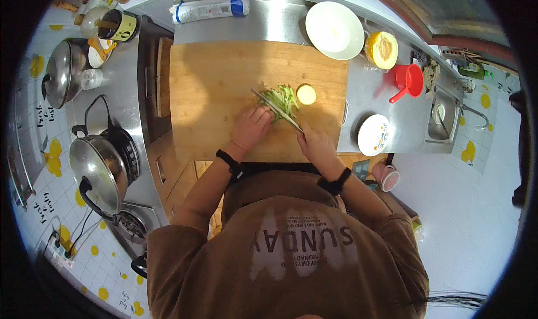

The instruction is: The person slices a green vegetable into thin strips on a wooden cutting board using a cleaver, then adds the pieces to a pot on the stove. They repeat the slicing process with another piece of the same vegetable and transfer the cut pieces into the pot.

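Observation:
A large wooden cutting board [218,130] lies before me. On it is a small heap of green vegetable strips [287,96], with a knife [277,110] across the heap, its blade edge-on to the camera. My right hand [317,144] is closed around the knife's handle. My left hand [253,127] rests bent-fingered against the near left side of the strips, beside the blade; whether it grips any of them cannot be told. A pale round vegetable piece [306,94] with a green rim lies just right of the heap.
Behind the board stand a large white bowl [335,30] and a plastic roll [210,10]. To the right are a halved yellow melon [381,50], a red dipper [409,80], a floral plate [373,135] and a sink [455,119]. Lidded pans [98,172] stand left.

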{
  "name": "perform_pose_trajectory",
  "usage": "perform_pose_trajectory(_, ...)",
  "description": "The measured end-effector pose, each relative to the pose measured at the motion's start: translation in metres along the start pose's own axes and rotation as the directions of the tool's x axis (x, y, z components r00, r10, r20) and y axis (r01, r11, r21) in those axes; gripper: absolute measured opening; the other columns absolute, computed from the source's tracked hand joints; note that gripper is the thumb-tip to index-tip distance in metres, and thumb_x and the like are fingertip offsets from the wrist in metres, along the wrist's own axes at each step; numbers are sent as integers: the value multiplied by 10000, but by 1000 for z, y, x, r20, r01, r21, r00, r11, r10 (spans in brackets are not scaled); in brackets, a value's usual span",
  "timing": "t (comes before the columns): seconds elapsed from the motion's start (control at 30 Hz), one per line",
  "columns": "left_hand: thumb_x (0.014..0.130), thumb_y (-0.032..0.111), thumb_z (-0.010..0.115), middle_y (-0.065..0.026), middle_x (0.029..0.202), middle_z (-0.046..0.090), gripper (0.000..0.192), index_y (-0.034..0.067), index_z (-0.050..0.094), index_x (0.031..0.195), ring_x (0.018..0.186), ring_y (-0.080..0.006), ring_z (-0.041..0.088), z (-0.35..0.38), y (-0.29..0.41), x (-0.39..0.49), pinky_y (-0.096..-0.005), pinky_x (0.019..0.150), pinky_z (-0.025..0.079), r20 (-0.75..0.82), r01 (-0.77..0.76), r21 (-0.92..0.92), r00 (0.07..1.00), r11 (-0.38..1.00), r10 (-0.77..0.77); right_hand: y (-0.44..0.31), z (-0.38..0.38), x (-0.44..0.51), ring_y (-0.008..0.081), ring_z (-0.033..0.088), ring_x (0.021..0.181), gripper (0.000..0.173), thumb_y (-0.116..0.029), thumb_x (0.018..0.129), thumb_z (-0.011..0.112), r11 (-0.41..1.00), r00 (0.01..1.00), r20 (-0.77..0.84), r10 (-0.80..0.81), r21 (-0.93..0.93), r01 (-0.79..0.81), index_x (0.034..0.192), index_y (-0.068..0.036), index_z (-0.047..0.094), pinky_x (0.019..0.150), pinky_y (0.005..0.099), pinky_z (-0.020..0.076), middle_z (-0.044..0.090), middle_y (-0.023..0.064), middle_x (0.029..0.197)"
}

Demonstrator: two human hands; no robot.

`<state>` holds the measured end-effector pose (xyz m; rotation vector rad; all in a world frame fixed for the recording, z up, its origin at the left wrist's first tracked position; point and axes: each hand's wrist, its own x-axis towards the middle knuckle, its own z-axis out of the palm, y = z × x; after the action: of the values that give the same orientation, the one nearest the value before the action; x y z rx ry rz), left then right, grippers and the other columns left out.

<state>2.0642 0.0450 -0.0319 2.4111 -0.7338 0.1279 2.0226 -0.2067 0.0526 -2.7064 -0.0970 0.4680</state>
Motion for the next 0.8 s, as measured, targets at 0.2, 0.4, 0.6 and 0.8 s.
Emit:
perform_pose_trajectory(0.2,1013,146,796,-71,1245,704,181,104,711,1167,1146,-331,684,-2,0,7,-468,996,587,-38,-25,-40,999,999,24,-1,18,3,451,753,664,250,-326,1101,711,1000,1000,-8,18,-20,-18,1283,-155,730,603,595,606,748,205,745)
perform_pose_trajectory(0.4,1054,200,766,-65,1323,707,250,133,736,1293,1174,-326,683,-19,8,13,-463,1041,578,11,0,-73,1000,997,0,16,28,11,439,750,652,315,-289,1067,767,990,978,-200,-55,118,80,1317,-99,733,593,558,610,745,210,742)
perform_pose_trajectory(0.6,1054,141,747,-74,1403,705,273,141,750,1327,1200,-341,683,-41,27,29,-473,1047,572,-49,19,-136,998,990,-26,19,-6,-12,441,746,659,291,-259,1055,784,997,980,-198,-15,68,29,1260,-59,735,603,553,608,737,224,741)
perform_pose_trajectory(0.8,1033,58,720,-107,1331,717,209,70,762,1238,1201,-367,683,-34,30,65,-480,1010,586,8,0,-299,1000,954,3,-1,-16,-8,466,749,697,261,-269,1057,788,922,984,-77,163,367,-124,1158,-34,738,624,564,591,730,247,751)
